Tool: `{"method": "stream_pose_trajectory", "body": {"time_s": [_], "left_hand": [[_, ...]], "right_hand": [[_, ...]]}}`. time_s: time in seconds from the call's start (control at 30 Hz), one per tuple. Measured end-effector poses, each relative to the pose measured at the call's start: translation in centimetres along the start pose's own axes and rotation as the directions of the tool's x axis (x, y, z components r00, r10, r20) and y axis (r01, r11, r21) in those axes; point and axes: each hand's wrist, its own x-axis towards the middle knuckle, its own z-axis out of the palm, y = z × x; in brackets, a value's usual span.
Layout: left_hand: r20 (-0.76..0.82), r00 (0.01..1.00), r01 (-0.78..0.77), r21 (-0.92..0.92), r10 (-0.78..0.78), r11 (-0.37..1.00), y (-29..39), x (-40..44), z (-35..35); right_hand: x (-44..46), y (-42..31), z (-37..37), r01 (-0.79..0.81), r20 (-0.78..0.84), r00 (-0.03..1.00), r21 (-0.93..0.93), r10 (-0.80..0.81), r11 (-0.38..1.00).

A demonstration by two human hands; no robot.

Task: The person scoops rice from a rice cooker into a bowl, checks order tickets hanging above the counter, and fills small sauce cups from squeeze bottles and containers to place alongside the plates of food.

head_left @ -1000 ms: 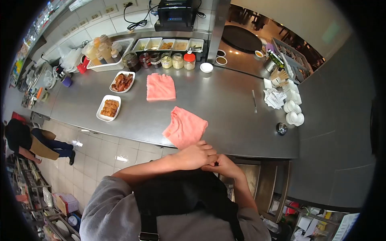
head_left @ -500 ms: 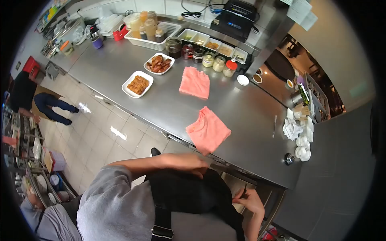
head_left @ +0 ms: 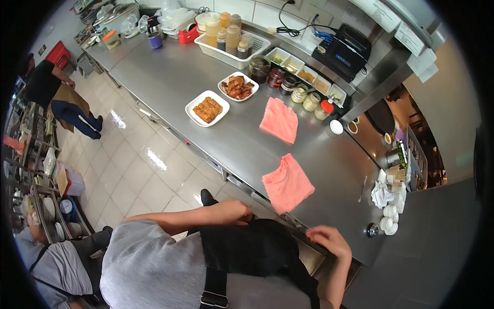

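My left hand point(head_left: 232, 212) is at the front of my black apron point(head_left: 247, 247), its fingers curled inward. Whatever those fingers hold, if anything, is hidden. To the right, my right hand point(head_left: 332, 240) is raised beside the apron near the counter edge, slightly blurred, fingers stretched out with nothing visible in them. A folded pink cloth point(head_left: 289, 184) lies on the steel counter point(head_left: 339, 165) in front of me, touched by neither hand. Another pink cloth point(head_left: 279, 120) lies farther back.
Two white dishes of food, a browned block point(head_left: 207, 109) and glazed meat point(head_left: 238, 87), sit on the counter. Behind are jars point(head_left: 299, 93), a white bottle basket point(head_left: 226, 57) and a black printer point(head_left: 342, 51). White cups point(head_left: 389, 224) stand right. One person point(head_left: 49, 85) stands left; another point(head_left: 62, 257) is lower left.
My view has shifted, so the counter appears farther right and lower. My right hand has let go of a small dark thing it pinched and opened. My left hand has moved slightly left.
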Motion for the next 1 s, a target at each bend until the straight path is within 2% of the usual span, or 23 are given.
{"method": "stream_pose_trajectory", "body": {"time_s": [0.03, 0.07, 0.13, 0.23, 0.33, 0.4, 0.43, 0.53, 0.73, 0.77, 0.83, 0.9, 0.93, 1.0], "left_hand": [[-0.02, 0.994, -0.11, 0.085, 0.112, 0.99, -0.7, 0.2, 0.1], [-0.02, 0.994, -0.106, 0.126, 0.11, 0.986, -0.8, 0.2, -0.3], [-0.015, 0.996, -0.087, 0.196, 0.092, 0.977, -0.9, -0.3, -0.8], [-0.017, 0.992, -0.118, 0.284, 0.128, 0.951, -2.7, -1.2, -1.7], [-0.009, 0.985, -0.153, 0.401, 0.171, 0.903, -4.1, -2.5, -3.5], [-0.01, 0.982, -0.17, 0.388, 0.188, 0.906, -4.7, -4.0, -5.0], [-0.011, 0.979, -0.183, 0.383, 0.202, 0.906, -5.1, -4.5, -5.7], [0.005, 0.969, -0.233, 0.346, 0.246, 0.909, -6.3, -6.2, -7.5], [0.101, 0.972, -0.231, 0.254, 0.212, 0.939, -7.8, -7.7, -10.5], [0.099, 0.963, -0.265, 0.211, 0.249, 0.941, -8.3, -7.6, -10.6], [0.094, 0.943, -0.33, 0.121, 0.32, 0.936, -9.2, -7.5, -10.7], [0.126, 0.911, -0.407, 0.121, 0.393, 0.905, -9.5, -6.7, -11.0], [0.145, 0.893, -0.443, 0.118, 0.426, 0.889, -9.4, -6.5, -11.3], [0.223, 0.933, -0.274, -0.061, 0.281, 0.96, -8.0, -5.9, -12.5]], "right_hand": [[2.9, -1.5, 0.4, 0.067, 0.036, 0.997, -0.035, -0.065, 0.997], [5.9, -3.1, 1.3, 0.136, 0.075, 0.989, -0.066, -0.131, 0.989], [11.8, -4.2, 3.9, 0.178, 0.282, 0.951, -0.158, -0.128, 0.971], [18.3, -6.1, 7.8, 0.409, 0.602, 0.773, -0.233, -0.2, 0.882], [20.4, -10.7, 9.7, 0.25, 0.655, 0.751, -0.395, 0.08, 0.884], [22.8, -10.0, 10.5, 0.335, 0.707, 0.707, -0.318, -0.013, 0.887], [23.9, -9.6, 10.7, 0.374, 0.727, 0.684, -0.282, -0.058, 0.884], [26.0, -9.6, 12.1, 0.335, 0.744, 0.666, -0.238, -0.05, 0.912], [26.6, -13.4, 14.0, 0.389, 0.728, 0.685, -0.366, 0.0, 0.845], [26.2, -14.1, 14.1, 0.335, 0.716, 0.697, -0.391, 0.053, 0.857], [25.7, -13.6, 14.4, 0.317, 0.688, 0.723, -0.408, 0.06, 0.857], [25.3, -13.4, 14.1, 0.314, 0.671, 0.739, -0.43, 0.066, 0.847], [24.8, -13.7, 14.2, 0.257, 0.648, 0.754, -0.441, 0.107, 0.86], [23.3, -14.8, 13.6, 0.137, 0.59, 0.784, -0.47, 0.195, 0.872]]}}
